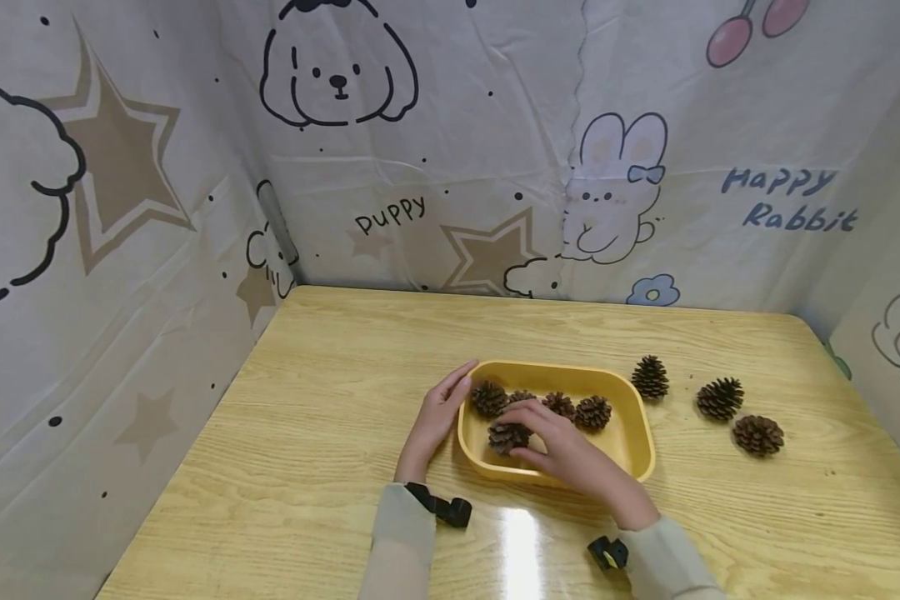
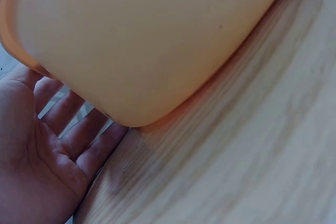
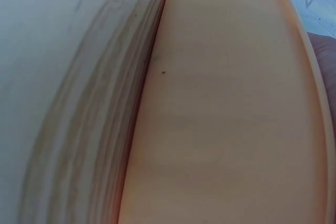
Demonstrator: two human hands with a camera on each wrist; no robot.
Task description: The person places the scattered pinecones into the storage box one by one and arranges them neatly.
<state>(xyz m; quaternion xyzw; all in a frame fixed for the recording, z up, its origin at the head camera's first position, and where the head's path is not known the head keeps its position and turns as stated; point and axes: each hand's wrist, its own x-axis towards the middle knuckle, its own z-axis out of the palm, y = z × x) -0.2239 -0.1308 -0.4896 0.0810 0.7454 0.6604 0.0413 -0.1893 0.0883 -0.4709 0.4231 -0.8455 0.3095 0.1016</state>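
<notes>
A yellow plastic bin (image 1: 621, 417) sits on the table in the head view, with several brown pine cones along its far side. My left hand (image 1: 433, 421) rests against the bin's left end, thumb near the rim. In the left wrist view, the left hand (image 2: 47, 150) has its fingers extended along the outside wall (image 2: 152, 51). Reaching over the near rim, my right hand (image 1: 566, 446) holds a pine cone (image 1: 507, 437) between thumb and fingers inside the bin. The right wrist view is mostly the bin's outer wall (image 3: 226, 108), which hides that hand's fingers.
To the right of the bin, an upright pine cone (image 1: 650, 378) stands on the wooden table (image 1: 307, 400). Two more, a dark pine cone (image 1: 720, 399) and a browner pine cone (image 1: 758, 436), lie farther right. A printed cloth (image 1: 435, 167) hangs behind the table.
</notes>
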